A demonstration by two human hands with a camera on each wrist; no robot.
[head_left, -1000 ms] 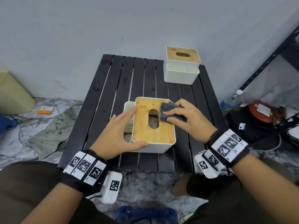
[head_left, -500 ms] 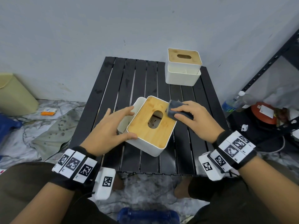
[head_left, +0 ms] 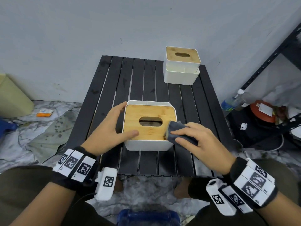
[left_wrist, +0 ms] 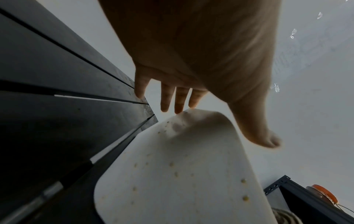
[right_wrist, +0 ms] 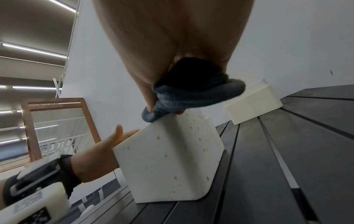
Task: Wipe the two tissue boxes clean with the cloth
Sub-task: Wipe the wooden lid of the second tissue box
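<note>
My right hand (head_left: 197, 141) is closed around the folded grey cloth (head_left: 179, 131), pressing its front edge onto the bamboo lid (head_left: 149, 123) of the near tissue box (head_left: 149, 145), at the lid's near right corner, where a dark brown smear shows just beside the cloth. My left hand (head_left: 109, 128) steadies that box from its left side: fingers nearly straight along the white wall, thumb lying flat on the lid's near left corner, not clamped round anything.

I judge I am midway through wiping the first box's top. The next move calls for dragging the cloth across that smear and round the oval slot (head_left: 150, 121), with the left hand bracing so the box does not slide on the slatted worktop (head_left: 146, 82). The wrist views show yellowish specks on the white side walls (right_wrist: 172, 163), so the sides need wiping too.

Half a second ago the box sat turned at an angle with the cloth at its far right corner; now it lies square to me and the cloth is at the near right.

Beyond the near box, at the worktop's far right corner, the second tissue box (head_left: 181, 74) stands well apart, untouched.
</note>
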